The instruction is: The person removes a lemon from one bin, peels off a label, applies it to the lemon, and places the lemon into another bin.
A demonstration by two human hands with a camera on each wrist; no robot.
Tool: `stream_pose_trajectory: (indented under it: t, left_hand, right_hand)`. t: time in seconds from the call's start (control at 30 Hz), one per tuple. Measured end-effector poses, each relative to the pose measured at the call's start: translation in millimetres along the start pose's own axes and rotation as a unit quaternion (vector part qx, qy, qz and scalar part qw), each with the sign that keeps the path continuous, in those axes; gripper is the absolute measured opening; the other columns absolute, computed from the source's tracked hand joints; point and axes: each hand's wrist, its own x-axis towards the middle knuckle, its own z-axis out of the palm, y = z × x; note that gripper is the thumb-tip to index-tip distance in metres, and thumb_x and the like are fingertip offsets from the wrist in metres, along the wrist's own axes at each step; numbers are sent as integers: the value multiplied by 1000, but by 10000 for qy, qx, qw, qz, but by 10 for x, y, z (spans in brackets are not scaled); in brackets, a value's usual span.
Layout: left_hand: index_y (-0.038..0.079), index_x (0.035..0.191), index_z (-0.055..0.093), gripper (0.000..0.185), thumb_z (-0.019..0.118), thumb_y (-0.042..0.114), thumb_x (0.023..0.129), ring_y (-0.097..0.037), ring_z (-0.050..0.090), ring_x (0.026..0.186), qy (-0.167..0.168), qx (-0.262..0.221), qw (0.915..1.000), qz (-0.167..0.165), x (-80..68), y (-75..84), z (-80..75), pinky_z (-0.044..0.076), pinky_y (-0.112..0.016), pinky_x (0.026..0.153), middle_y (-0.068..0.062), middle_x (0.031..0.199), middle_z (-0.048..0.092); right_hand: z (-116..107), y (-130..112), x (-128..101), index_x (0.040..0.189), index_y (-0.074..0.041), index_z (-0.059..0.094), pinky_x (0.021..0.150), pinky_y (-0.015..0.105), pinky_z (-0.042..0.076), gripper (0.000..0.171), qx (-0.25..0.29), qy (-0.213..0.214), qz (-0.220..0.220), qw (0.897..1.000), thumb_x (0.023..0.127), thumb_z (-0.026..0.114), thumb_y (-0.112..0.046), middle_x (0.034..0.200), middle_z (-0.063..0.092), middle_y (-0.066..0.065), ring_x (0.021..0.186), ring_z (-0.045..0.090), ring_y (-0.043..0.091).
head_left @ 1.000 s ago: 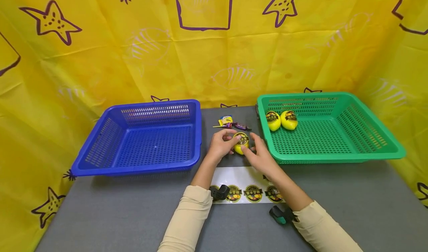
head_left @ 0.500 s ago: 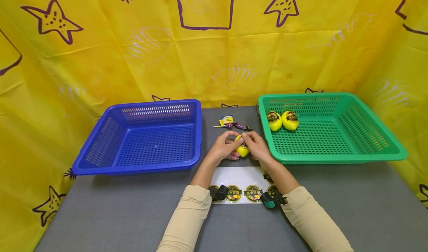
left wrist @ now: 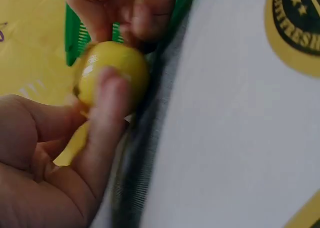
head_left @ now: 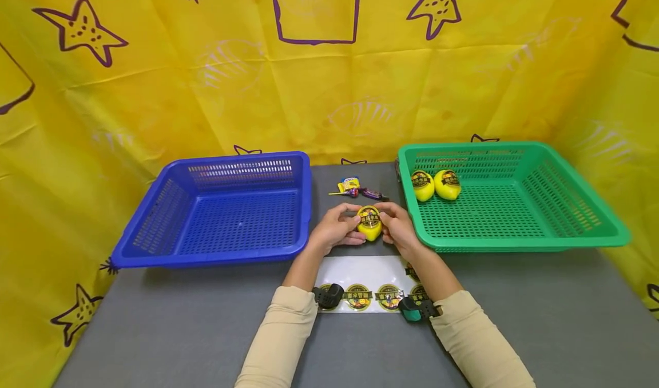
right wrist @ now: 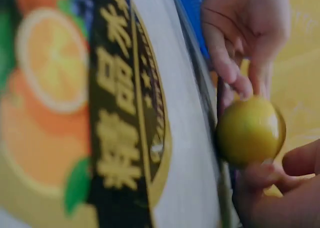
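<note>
Between both hands is a yellow lemon (head_left: pixel 370 234) with a round black-and-gold sticker (head_left: pixel 369 217) facing up. My left hand (head_left: pixel 336 228) grips its left side with the thumb and fingers. From the other side, my right hand (head_left: pixel 400 228) pinches it, the thumb near the sticker's edge. In the left wrist view, the left thumb lies across the lemon (left wrist: pixel 135 68). The right wrist view shows the right fingertips against the lemon (right wrist: pixel 245 130); the sticker's face is turned away there. A white sticker sheet (head_left: pixel 355 268) lies just in front of the hands.
A blue basket (head_left: pixel 213 260) stands at left, and a green basket (head_left: pixel 515 241) at right holds two stickered lemons (head_left: pixel 447 185). Behind the hands lie a lollipop (head_left: pixel 353 193), a yellow-and-blue packet (head_left: pixel 350 183) and a purple-wrapped candy (head_left: pixel 372 194). A yellow curtain (head_left: pixel 319 102) hangs behind the table.
My right hand has closed in on the lemon from the right. Its thumb passed over the sticker and has shifted to the side, so the sticker shows again. The left hand has moved slightly left.
</note>
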Motion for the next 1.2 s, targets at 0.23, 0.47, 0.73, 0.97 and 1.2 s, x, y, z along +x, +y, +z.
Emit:
stream_pose_trajectory:
  t: [0.23, 0.47, 0.73, 0.97, 1.2]
  left_hand:
    - [10, 146, 50, 40, 36, 8, 108, -28, 70, 77, -44, 1020, 9944, 271, -105, 39, 6, 60, -37, 68, -21, 120, 57]
    - [5, 141, 54, 38, 37, 6, 107, -28, 66, 85, 480, 2045, 9758, 613, -123, 40, 27, 58, -38, 71, -20, 126, 61]
    - [4, 130, 62, 31, 50, 8, 102, -35, 62, 114, 1152, 3722, 9128, 1224, -158, 52, 20, 47, -48, 98, -17, 121, 67]
    - [3, 130, 62, 31, 51, 10, 102, -34, 60, 114, 1049, 3973, 9037, 1201, -208, 59, 45, 45, -49, 98, -17, 119, 67]
    - [3, 130, 62, 31, 53, 12, 102, -36, 58, 116, 984, 4130, 8983, 1133, -247, 69, 68, 44, -50, 100, -18, 121, 65]
  right_hand:
    - [97, -82, -74, 149, 3, 34, 91, 48, 44, 73, -2633, 125, -1438, 9538, 87, 69, -17, 135, 44, 29, 112, 49, 38]
    - [182, -145, -171, 146, 5, 42, 89, 53, 50, 82, -4506, 12, -1816, 8741, 78, 81, -19, 126, 56, 29, 104, 59, 41]
    - [148, -598, -796, 140, 1, 52, 83, 47, 53, 74, -4925, -530, -2734, 8245, 79, 80, -29, 127, 61, 18, 103, 62, 30]
    - [-495, -1420, -686, 135, -2, 55, 74, 47, 48, 61, -5090, 173, -3139, 8013, 83, 77, -25, 113, 63, 15, 91, 57, 32]
    - [-1468, -1695, 29, 127, 11, 48, 79, 57, 43, 56, -5354, 172, -1789, 8252, 85, 70, -18, 107, 55, 31, 92, 53, 45]
